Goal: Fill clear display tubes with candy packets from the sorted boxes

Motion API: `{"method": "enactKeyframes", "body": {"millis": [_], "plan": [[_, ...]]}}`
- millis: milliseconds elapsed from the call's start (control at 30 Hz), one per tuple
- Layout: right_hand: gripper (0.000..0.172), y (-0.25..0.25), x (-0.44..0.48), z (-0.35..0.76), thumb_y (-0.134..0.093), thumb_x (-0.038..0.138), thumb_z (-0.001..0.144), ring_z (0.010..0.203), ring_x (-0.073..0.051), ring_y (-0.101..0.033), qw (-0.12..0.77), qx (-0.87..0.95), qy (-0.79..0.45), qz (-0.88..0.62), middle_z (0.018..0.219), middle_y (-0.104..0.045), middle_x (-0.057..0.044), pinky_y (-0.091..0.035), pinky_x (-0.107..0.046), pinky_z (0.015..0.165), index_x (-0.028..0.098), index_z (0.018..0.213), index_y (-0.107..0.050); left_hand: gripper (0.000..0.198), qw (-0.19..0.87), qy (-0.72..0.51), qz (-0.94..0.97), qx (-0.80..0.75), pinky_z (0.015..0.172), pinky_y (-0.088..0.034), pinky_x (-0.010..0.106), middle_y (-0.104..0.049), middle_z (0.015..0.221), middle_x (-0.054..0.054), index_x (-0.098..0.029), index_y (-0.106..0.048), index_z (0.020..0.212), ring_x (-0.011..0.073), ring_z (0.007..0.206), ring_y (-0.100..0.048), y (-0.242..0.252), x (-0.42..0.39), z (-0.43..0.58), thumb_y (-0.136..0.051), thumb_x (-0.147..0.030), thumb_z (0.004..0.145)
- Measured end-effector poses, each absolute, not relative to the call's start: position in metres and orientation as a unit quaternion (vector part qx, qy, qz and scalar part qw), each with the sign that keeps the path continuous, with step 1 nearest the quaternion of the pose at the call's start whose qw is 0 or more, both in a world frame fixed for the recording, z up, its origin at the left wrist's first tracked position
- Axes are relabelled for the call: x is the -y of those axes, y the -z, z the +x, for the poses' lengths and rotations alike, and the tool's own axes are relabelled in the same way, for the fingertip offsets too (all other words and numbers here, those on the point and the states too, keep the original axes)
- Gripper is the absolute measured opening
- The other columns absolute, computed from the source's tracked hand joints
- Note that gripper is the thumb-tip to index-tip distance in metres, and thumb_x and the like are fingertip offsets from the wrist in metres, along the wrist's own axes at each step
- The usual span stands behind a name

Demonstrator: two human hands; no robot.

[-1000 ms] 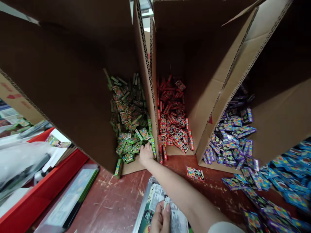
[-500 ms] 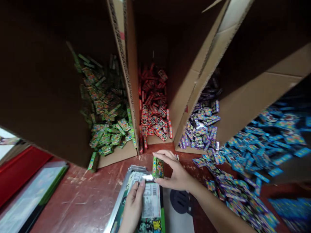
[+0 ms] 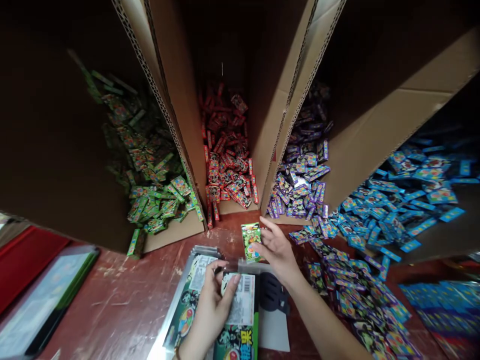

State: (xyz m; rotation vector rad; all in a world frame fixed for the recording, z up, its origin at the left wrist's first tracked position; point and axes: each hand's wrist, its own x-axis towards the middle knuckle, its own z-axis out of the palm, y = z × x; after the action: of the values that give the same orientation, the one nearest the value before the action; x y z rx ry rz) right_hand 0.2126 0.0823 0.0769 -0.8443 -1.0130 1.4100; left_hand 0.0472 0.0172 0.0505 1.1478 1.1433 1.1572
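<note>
My right hand [image 3: 279,251] grips a small green candy packet [image 3: 250,237] with its printed front showing, just above the mouth of a printed plastic bag [image 3: 243,312]. The bag has dark and green artwork and a white label with a barcode. At its top edge my left hand [image 3: 215,300] pinches the plastic, thumb over the label. Under that hand lies a stack of similar flat bags [image 3: 187,295] with clear edges. What the bag contains is hidden.
Tall cardboard boxes [image 3: 176,90] stand behind, holding green packets [image 3: 157,205], red packets [image 3: 228,175] and purple packets [image 3: 300,185]. Blue packets [image 3: 405,205] spread at right, and loose purple packets [image 3: 360,300] lie nearer. A dark slotted object [image 3: 272,292] sits beside the bag; more bags [image 3: 56,300] lie left.
The green packet has turned so its broad front faces me, and has risen slightly with my right hand. My left hand has shifted along the bag's top edge. The whole view has shifted.
</note>
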Motion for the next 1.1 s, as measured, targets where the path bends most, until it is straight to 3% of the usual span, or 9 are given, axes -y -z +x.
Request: {"method": "enactKeyframes", "body": {"millis": [67,200,400,667,933,1100], "plan": [[0.05,-0.077,-0.088,0.211,-0.071,0.028,0.07,0.095,-0.019,-0.064,0.525,0.487,-0.605,-0.35,0.106,-0.067,-0.005,-0.051,-0.034,0.083,0.027,0.117,-0.055,0.033,0.538,-0.493,0.481,-0.485,0.07,-0.047,0.026,-0.064,0.089,0.0,-0.026,-0.034,0.107,0.0154,0.076,-0.061,-0.052,-0.014,0.049,-0.056,-0.032,0.083],[0.026,-0.078,-0.09,0.218,-0.064,0.03,0.077,0.095,-0.02,-0.064,0.399,0.601,-0.587,-0.368,0.104,-0.069,-0.006,-0.05,-0.036,0.086,0.023,0.102,-0.067,0.034,0.541,-0.499,0.466,-0.491,0.073,-0.048,0.026,-0.066,0.09,0.001,-0.026,-0.033,0.106,0.0156,0.078,-0.063,-0.053,-0.009,0.052,-0.057,-0.03,0.083],[0.02,-0.083,-0.085,0.22,-0.066,0.03,0.076,0.084,-0.018,-0.065,0.335,0.69,-0.526,-0.368,0.093,-0.069,-0.006,-0.052,-0.031,0.076,0.021,0.093,-0.072,0.038,0.563,-0.519,0.433,-0.475,0.076,-0.049,0.03,-0.067,0.097,0.004,-0.026,-0.029,0.107,0.0178,0.086,-0.064,-0.048,-0.007,0.055,-0.057,-0.031,0.083],[0.018,-0.063,-0.064,0.207,-0.067,0.029,0.076,0.103,-0.02,-0.059,0.356,0.651,-0.576,-0.342,0.115,-0.061,-0.008,-0.047,-0.035,0.091,0.024,0.093,-0.072,0.03,0.508,-0.508,0.476,-0.508,0.078,-0.047,0.028,-0.066,0.096,0.003,-0.024,-0.039,0.106,0.0181,0.087,-0.063,-0.045,-0.006,0.047,-0.056,-0.031,0.083],[0.015,-0.056,-0.05,0.213,-0.069,0.028,0.074,0.097,-0.02,-0.062,0.397,0.62,-0.554,-0.389,0.112,-0.061,-0.008,-0.053,-0.033,0.081,0.022,0.088,-0.072,0.017,0.482,-0.469,0.507,-0.539,0.067,-0.045,0.024,-0.059,0.08,0.0,-0.023,-0.047,0.099,0.0165,0.074,-0.056,-0.042,-0.001,0.038,-0.051,-0.032,0.086],[0.011,-0.053,-0.038,0.217,-0.067,0.025,0.076,0.096,-0.022,-0.062,0.442,0.628,-0.492,-0.41,0.1,-0.067,-0.008,-0.051,-0.037,0.086,0.023,0.085,-0.072,0.013,0.443,-0.465,0.534,-0.55,0.074,-0.043,0.025,-0.057,0.085,0.001,-0.022,-0.052,0.095,0.018,0.083,-0.055,-0.045,0.001,0.037,-0.051,-0.031,0.086]]}}
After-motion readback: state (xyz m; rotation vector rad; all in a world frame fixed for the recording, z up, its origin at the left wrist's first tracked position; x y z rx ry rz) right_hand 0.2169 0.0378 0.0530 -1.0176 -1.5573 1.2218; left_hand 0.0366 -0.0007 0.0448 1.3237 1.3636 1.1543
